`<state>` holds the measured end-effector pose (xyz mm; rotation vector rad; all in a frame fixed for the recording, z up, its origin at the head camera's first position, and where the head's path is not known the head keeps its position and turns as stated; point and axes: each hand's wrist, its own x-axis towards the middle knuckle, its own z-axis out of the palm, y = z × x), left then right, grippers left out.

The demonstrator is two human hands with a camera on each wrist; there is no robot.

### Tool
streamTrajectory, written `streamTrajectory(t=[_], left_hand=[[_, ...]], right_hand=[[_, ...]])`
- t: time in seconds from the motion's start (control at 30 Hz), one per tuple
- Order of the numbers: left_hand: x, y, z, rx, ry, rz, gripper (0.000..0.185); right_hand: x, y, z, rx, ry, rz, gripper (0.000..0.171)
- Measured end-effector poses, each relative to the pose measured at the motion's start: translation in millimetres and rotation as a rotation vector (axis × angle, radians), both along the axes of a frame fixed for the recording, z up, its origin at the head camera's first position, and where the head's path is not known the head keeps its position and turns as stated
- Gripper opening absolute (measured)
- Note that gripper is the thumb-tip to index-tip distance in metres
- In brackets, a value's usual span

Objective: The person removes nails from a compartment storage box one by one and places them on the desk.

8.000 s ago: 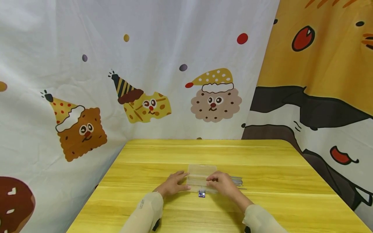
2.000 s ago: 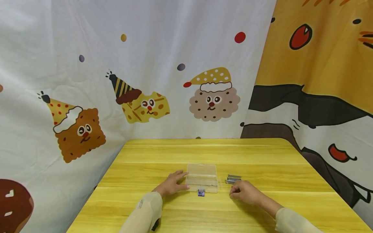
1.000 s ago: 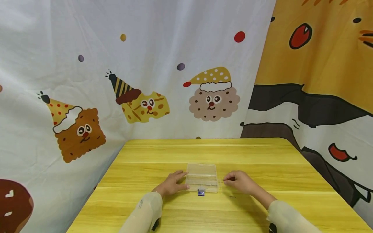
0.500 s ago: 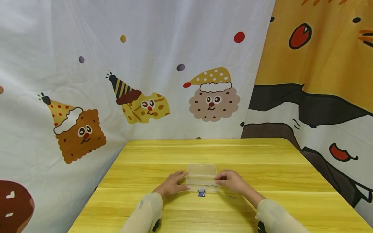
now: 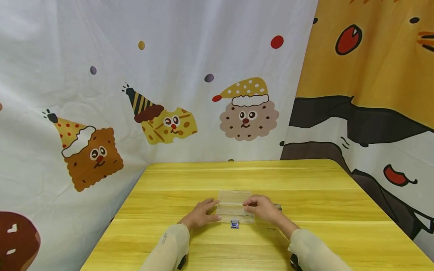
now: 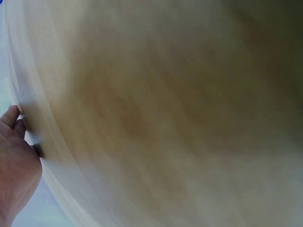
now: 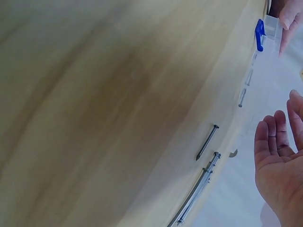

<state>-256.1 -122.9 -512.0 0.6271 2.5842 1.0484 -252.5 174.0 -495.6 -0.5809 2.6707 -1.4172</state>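
Head view: the clear plastic box (image 5: 235,207) sits mid-table (image 5: 305,180), lid back; the left hand (image 5: 200,213) rests flat against its left side, and the right hand (image 5: 260,207) hovers at its right edge — apparently loading nails (image 5: 278,206). Right wrist view: right hand (image 7: 279,156) relaxed, fingers apart, empty; nails (image 7: 201,182) lie near — fetching one seems next.

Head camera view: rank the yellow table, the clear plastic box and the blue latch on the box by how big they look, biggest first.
1. Yellow table, by far the largest.
2. Clear plastic box, which both hands partly cover.
3. Blue latch, a tiny tab at the box's near edge.
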Motion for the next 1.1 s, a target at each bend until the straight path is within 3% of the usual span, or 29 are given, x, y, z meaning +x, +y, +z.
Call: streamTrajectory(t=[0.47, 0.73, 1.1], left_hand=[[0.0, 0.5, 1.7, -0.01, 0.013, -0.008, 0.072], [1.3, 1.9, 1.8, -0.017, 0.002, 0.005, 0.072], [0.8, 2.1, 1.1, -0.023, 0.015, -0.004, 0.072]], right_hand=[[0.8, -7.7, -2.2, 0.052, 0.056, 0.123, 0.006], [1.4, -11.5, -2.1, 0.078, 0.051, 0.127, 0.006], [-3.2, -14.7, -6.8, 0.189, 0.178, 0.177, 0.009]])
